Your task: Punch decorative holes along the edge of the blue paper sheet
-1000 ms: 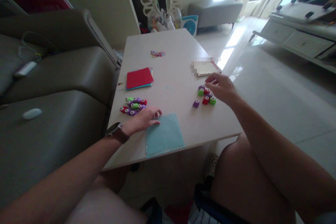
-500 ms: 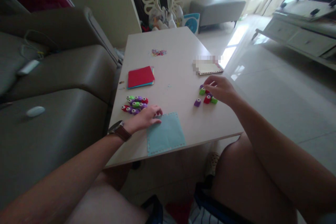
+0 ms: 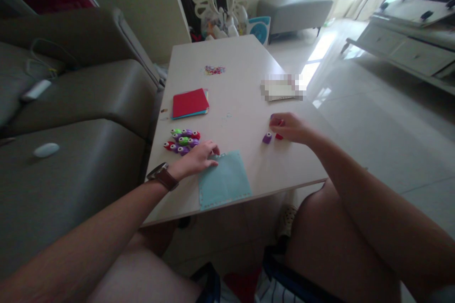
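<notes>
Right hand: the right hand [image 3: 289,129] lay low over the small cluster of punches [image 3: 277,130] at the table's right side, fingers curled down around them; most of the cluster was hidden beneath the palm, so whether one was truly gripped could not be told.
Change: a second earlier this hand hovered above the cluster with fingers spread and several green, red and purple pieces plainly in view; since then it had dropped and closed over them.
Reading: the hand seemed to be gathering or picking from that group, judged from the closing fingers.
Stray punch: a purple punch [image 3: 267,138] sat just left of the hand, apart from the fingers, with a red one [image 3: 279,137] peeping out at the hand's near edge.
Left hand: the left hand [image 3: 196,158] rested flat, fingers narrow and extended, tips touching the upper left corner of the blue sheet [image 3: 223,180]; it held nothing and had hardly shifted.
Left pile: a second pile of punches [image 3: 182,139] lay just beyond the left hand, untouched.
Sheet: the blue sheet lay at the near edge of the table [image 3: 234,57], partly overhanging it.
Paper: a red stack [image 3: 190,103] lay farther up on the left.
Scraps: tiny coloured bits [image 3: 214,70] sat well beyond it.
</notes>
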Tool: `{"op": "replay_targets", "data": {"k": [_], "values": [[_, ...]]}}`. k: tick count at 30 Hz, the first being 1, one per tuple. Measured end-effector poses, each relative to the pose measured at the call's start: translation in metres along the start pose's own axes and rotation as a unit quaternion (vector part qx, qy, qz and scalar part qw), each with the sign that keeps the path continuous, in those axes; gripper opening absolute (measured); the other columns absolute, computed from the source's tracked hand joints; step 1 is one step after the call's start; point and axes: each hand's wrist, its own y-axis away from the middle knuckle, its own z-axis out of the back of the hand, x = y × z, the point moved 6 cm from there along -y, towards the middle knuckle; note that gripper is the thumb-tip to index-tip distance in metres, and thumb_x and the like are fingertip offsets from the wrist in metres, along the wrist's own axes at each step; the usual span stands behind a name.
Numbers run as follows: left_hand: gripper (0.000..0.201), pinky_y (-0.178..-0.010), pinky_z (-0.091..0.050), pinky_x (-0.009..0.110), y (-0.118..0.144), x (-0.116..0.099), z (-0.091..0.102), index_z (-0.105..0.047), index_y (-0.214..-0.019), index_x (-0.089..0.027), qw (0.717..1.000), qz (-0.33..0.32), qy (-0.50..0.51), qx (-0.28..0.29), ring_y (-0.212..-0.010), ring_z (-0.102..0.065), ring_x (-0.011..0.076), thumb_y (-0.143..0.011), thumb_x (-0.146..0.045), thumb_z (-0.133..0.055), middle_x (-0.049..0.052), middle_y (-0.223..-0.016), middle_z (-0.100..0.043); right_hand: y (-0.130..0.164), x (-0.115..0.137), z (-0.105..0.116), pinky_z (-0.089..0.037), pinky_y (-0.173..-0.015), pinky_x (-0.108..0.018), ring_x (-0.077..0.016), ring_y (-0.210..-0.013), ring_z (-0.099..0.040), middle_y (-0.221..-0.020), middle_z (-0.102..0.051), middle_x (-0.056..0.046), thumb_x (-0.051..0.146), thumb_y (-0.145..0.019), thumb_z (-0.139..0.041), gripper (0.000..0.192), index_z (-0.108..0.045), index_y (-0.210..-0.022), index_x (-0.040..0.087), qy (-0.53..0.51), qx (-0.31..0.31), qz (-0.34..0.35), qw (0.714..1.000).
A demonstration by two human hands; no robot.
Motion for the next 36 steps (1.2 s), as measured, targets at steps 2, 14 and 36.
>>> {"op": "replay_targets", "data": {"k": [2,14,36], "values": [[0.025,-0.084,-0.048,0.036,0.000,0.000,0.000,-0.061,-0.093,-0.018,1.000,-0.001,0.007,-0.005,-0.094,-0.061,0.0248,-0.075,-0.019,-0.079,0.006,-0.098,-0.064,-0.001,-0.002,-0.009,-0.045,-0.065,-0.031,-0.0182,-0.068,-0.060,-0.079,-0.069,-0.005,0.017,-0.081,-0.067,0.004,-0.070,-0.082,0.019,0.046,0.017,0.013,0.999],[0.029,-0.079,-0.048,0.034,0.002,-0.005,0.001,-0.071,-0.106,-0.016,0.999,-0.019,0.041,0.014,-0.087,-0.061,0.0212,-0.077,-0.017,-0.073,0.005,-0.095,-0.061,0.008,0.025,-0.051,-0.051,-0.079,-0.029,-0.0202,-0.089,-0.069,-0.109,-0.072,-0.011,0.010,-0.082,-0.072,0.022,-0.073,-0.103,0.017,0.018,0.134,0.191,0.972],[0.027,-0.077,-0.052,0.033,-0.002,-0.005,-0.005,-0.068,-0.104,-0.016,0.974,0.001,0.224,0.015,-0.088,-0.069,0.0214,-0.089,-0.038,-0.066,0.009,-0.098,-0.076,0.023,0.057,-0.061,-0.050,-0.073,-0.028,-0.0161,-0.079,-0.064,-0.095,-0.070,-0.005,0.019,-0.083,-0.075,0.011,-0.071,-0.093,0.019,-0.057,0.116,0.266,0.955]]}}
